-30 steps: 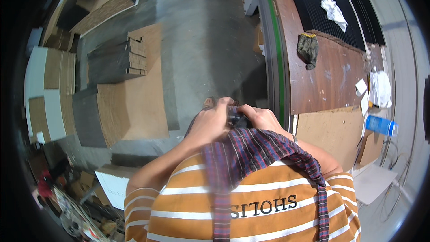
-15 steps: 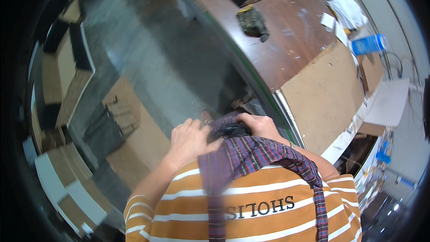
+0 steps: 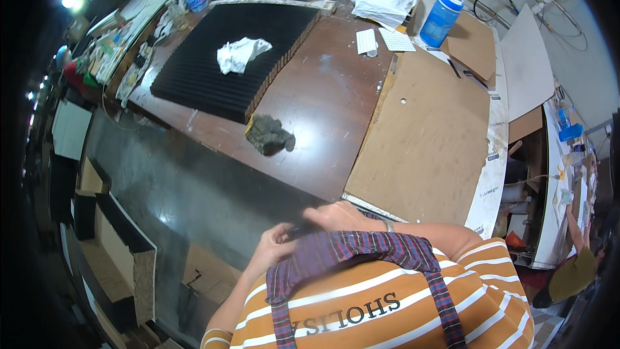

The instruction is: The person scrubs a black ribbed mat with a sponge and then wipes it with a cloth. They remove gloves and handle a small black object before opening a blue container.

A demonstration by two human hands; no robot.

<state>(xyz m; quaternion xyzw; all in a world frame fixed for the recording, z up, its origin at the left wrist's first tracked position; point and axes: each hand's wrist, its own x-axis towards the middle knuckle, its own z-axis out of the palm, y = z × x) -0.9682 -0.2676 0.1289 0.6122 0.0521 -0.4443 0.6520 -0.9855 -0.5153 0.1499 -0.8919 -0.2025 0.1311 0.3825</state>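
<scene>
My right hand [image 3: 337, 217] is closed at waist height, by the table's near edge, against a small dark object [image 3: 299, 228]. The object is blurred and partly hidden, so its kind does not show. At its other side my left hand [image 3: 274, 245] has its fingers curled in towards it. Just below both hands bunches the plaid apron [image 3: 349, 244], dark with red and blue lines, worn over an orange and white striped shirt [image 3: 361, 291]. Beyond them on the brown table [image 3: 323, 100] lies a crumpled grey-green work glove [image 3: 268, 135] with a yellow edge.
Stacked black ridged panels [image 3: 194, 58] carry a crumpled white cloth [image 3: 242, 55]. A tan board [image 3: 426, 142] covers the table's right side; a blue bottle [image 3: 442, 19] stands behind it. Cardboard pieces [image 3: 210, 268] lie on the floor at left. Another person [image 3: 571, 274] is at far right.
My view has swung up and left, so more of the table shows. Both hands stay together at the apron; the dark object is now more hidden between them.
</scene>
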